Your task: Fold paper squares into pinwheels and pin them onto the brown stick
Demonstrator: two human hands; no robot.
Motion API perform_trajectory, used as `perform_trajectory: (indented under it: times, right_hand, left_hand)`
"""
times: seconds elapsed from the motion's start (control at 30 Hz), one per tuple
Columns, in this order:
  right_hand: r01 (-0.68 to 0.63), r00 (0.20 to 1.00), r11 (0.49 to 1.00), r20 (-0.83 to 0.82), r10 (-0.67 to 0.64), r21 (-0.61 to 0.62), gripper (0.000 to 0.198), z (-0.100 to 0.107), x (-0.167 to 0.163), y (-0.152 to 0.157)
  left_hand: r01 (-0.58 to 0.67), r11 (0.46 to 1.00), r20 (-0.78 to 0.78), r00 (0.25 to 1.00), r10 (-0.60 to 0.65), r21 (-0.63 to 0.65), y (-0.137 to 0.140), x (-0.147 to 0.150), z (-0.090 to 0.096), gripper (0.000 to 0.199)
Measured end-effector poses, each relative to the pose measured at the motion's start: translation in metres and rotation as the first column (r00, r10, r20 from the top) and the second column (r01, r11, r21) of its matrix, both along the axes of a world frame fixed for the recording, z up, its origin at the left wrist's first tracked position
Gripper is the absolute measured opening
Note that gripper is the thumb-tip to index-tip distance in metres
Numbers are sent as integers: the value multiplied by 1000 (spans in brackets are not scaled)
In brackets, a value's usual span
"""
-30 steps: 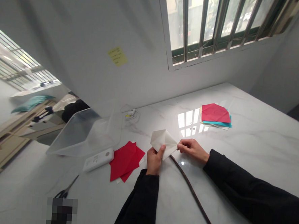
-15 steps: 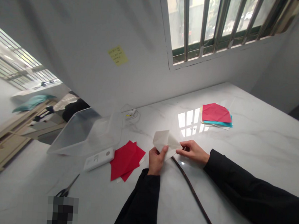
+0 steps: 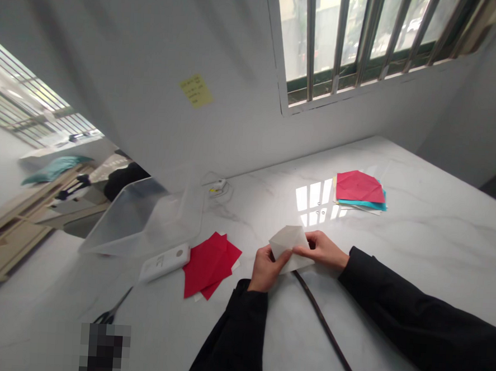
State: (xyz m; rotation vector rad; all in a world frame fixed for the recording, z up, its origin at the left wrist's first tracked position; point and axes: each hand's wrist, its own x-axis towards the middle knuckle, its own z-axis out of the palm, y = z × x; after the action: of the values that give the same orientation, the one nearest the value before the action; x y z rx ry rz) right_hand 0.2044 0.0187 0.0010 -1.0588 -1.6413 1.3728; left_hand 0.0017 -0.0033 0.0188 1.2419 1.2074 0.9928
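Note:
A creased piece of white paper [image 3: 289,238] is held between both my hands just over the table. My left hand [image 3: 267,268] grips its left and lower side, thumb on top. From the right, my right hand [image 3: 322,249] pinches the same paper, its thumb and fingertips close to my left thumb. A thin dark stick [image 3: 326,324] lies on the table below, its upper end hidden under the paper. Left of my hands lie several red paper sheets [image 3: 209,264], overlapping, with a pale edge showing beneath.
A white box-shaped device [image 3: 165,263] touches the red sheets, before a clear plastic bin [image 3: 145,218]. Scissors [image 3: 112,309] lie at lower left, partly covered by a blurred patch. Folded coloured papers [image 3: 360,188] are stacked at the back right. A small cabled item [image 3: 218,185] rests by the wall.
The white paper has shifted right and slightly down and turned in my hands. My left hand has moved right, closer to my right hand. The stick stays in place.

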Motion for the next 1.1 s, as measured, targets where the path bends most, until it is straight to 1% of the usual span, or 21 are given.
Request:
perform_trajectory:
  times: [0.1, 0.2, 0.27, 0.37, 0.43, 0.5, 0.63, 0.8, 0.93, 1.03, 1.1]
  right_hand:
    - [-6, 1000, 1000, -8, 6, -13, 41, -2, 0, -1]
    - [18, 1000, 1000, -19, -19, -25, 37, -1, -1, -2]
    - [71, 996, 997, -54, -73, -35, 35, -1, -1, -2]
    - [180, 972, 981, -138, -189, -73, 38, -2, -1, -1]
    - [222, 954, 970, -181, -238, -103, 41, -3, -1, 1]
    - [239, 944, 964, -202, -259, -118, 43, -5, -1, 1]
    - [254, 935, 960, -222, -275, -118, 42, -5, -2, 1]
    - [250, 929, 959, -244, -277, -133, 43, -3, -2, 1]
    - [246, 925, 957, -259, -280, -155, 45, -2, -1, 1]
    - [240, 928, 958, -253, -274, -159, 46, -3, 0, 1]
    - [204, 939, 966, -249, -239, -158, 48, -2, 2, 1]
  left_hand:
    - [26, 1000, -23, 999, -26, -9, 0, -1, 0, 46]
    - [48, 999, -1, 999, -48, -25, 1, -2, 1, 46]
    - [94, 995, 60, 994, -93, -25, 1, -2, 2, 48]
    - [181, 983, 147, 974, -174, -31, 2, -3, 5, 54]
    - [184, 982, 141, 974, -176, -47, 3, -3, 5, 49]
    - [157, 986, 106, 983, -150, -57, 4, -5, 5, 40]
    - [142, 988, 69, 988, -138, -55, 7, -8, 3, 35]
    - [148, 988, 88, 986, -144, -45, 7, -9, 5, 35]
    - [152, 985, 107, 984, -142, -85, 7, -10, 5, 36]
    - [156, 982, 126, 982, -142, -108, 7, -10, 2, 42]
    - [130, 988, 134, 984, -118, -87, 8, -11, 1, 51]
